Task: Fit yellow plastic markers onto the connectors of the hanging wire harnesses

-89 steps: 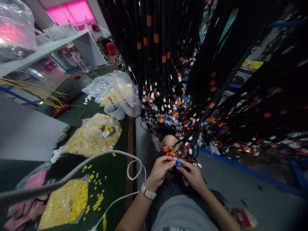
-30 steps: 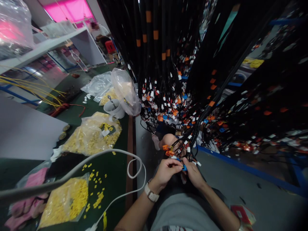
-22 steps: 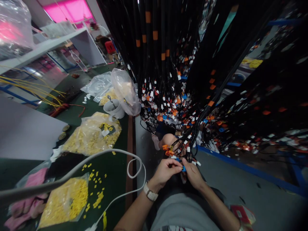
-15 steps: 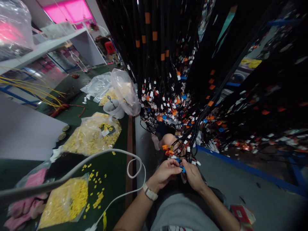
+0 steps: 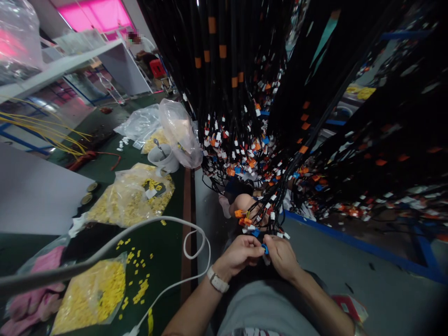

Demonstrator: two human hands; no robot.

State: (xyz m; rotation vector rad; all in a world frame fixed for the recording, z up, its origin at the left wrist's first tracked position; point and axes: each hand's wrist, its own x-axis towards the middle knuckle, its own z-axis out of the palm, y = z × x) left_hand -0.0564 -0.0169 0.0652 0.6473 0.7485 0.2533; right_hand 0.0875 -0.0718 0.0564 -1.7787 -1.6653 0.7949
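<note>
Between my two hands, low in the middle of the view, is a small blue connector [image 5: 265, 248]. My left hand [image 5: 241, 254], with a white watch on its wrist, pinches it from the left. My right hand [image 5: 281, 256] grips its other side, fingers curled. Just above my hands hang the ends of a black cable bundle, with orange connectors [image 5: 243, 217], white connectors and another blue connector [image 5: 255, 232]. Whether a wire runs into the held connector is hidden by my fingers.
Dense black cables [image 5: 224, 93] hang ahead and right, over a blue frame rail [image 5: 350, 242]. On the green surface at left lie bags of yellow parts [image 5: 131, 198], a white cup [image 5: 164, 161] and a grey hose [image 5: 115, 242]. A person [image 5: 143, 53] is far back.
The whole view has shifted slightly. My hands remain together at the blue connector, which has tilted a little and sits slightly lower, and my right fingers have shifted on it.
</note>
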